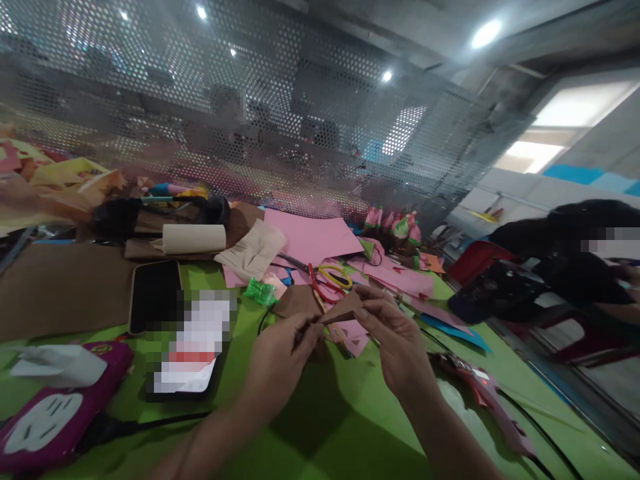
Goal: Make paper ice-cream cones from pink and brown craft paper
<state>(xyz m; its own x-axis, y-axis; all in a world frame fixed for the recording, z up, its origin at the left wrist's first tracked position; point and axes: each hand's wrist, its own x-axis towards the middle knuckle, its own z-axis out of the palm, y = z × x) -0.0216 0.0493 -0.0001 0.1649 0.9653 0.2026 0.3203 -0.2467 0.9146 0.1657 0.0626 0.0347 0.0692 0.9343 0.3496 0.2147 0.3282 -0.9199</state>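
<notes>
Between my two hands is a small folded piece of brown paper, held above the green table. My left hand pinches its left end between thumb and fingertips. At the other end, my right hand grips the paper with thumb and fingers. Just behind it lie scissors with red and yellow handles. Pink paper scraps and another brown paper piece are close to the fingers. A pink glue gun rests right of my right hand.
Two phones, one dark and one lit, lie left beside a purple power strip with a white plug. A paper roll, pink sheet and paper flowers line the back. A person sits at right.
</notes>
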